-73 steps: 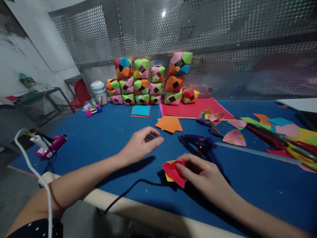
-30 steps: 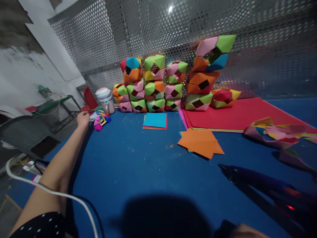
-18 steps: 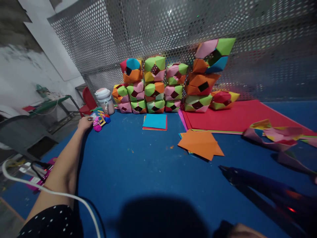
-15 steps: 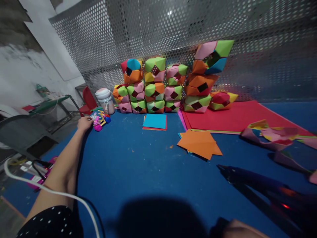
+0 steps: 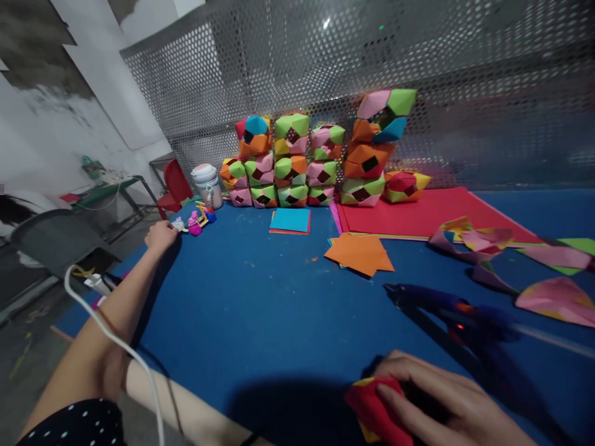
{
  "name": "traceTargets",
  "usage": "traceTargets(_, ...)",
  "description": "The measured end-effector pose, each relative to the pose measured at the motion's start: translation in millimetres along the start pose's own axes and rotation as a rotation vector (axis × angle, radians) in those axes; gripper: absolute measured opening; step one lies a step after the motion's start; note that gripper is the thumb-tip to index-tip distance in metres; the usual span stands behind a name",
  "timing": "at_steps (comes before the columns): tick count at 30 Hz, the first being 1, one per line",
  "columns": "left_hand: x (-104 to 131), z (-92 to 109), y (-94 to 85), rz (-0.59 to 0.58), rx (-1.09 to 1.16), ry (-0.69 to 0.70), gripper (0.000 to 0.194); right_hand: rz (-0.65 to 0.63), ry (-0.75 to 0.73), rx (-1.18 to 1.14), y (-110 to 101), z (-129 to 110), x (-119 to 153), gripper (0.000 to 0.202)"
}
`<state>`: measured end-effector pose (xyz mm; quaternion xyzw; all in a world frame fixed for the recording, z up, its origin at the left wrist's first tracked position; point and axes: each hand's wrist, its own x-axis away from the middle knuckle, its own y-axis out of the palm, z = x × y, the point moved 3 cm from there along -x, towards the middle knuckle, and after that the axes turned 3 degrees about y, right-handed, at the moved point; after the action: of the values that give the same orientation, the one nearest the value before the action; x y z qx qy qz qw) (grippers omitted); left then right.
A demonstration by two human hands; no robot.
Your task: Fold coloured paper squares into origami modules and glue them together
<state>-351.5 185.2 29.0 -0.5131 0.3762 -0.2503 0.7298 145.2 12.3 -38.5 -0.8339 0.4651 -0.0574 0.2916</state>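
Observation:
My left arm, in a dark dotted sleeve, stretches to the far left of the table. There my left hand [image 5: 161,236] has its fingers curled beside a small white toy [image 5: 178,224]; what they grip is too small to make out. A pink toy [image 5: 194,223] stands just beyond. At the bottom right my right hand [image 5: 437,396] is closed on a folded red and yellow paper piece [image 5: 376,412], whose lower part leaves the view. Above that hand lies a dark blue glue gun [image 5: 446,303], with a red light and a glue stick in its back.
Stacked folded-paper modules [image 5: 291,167] stand along the perforated metal panel [image 5: 260,68]. Blue sheets [image 5: 290,220], orange sheets [image 5: 360,254] and large red sheets [image 5: 418,214] lie before them. Pink paper strips [image 5: 558,297] lie right. A white cable [image 5: 111,334] crosses my left arm.
My right hand has come up into view with the red and yellow paper piece. My view has shifted right and down, showing more of the glue gun. The left hand stays by the toys.

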Motion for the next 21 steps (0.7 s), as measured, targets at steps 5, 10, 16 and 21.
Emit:
traceTargets(5,38,8,-22.3,0.020,-0.030,0.089,0.036,0.013,0.015,0.009,-2,-9,3,0.026)
traceTargets(10,99,53,-47.1,0.159,0.038,0.321,0.038,0.077,0.027,0.019,-5,-6,8,0.022)
traceTargets(16,244,157,-55.2,-0.427,0.726,0.743,0.025,0.143,0.174,-0.086,-17,-12,10,0.021)
traceTargets(21,324,201,-59.4,-0.945,0.960,0.752,0.022,0.182,0.223,-0.204,-28,-15,10,0.017)
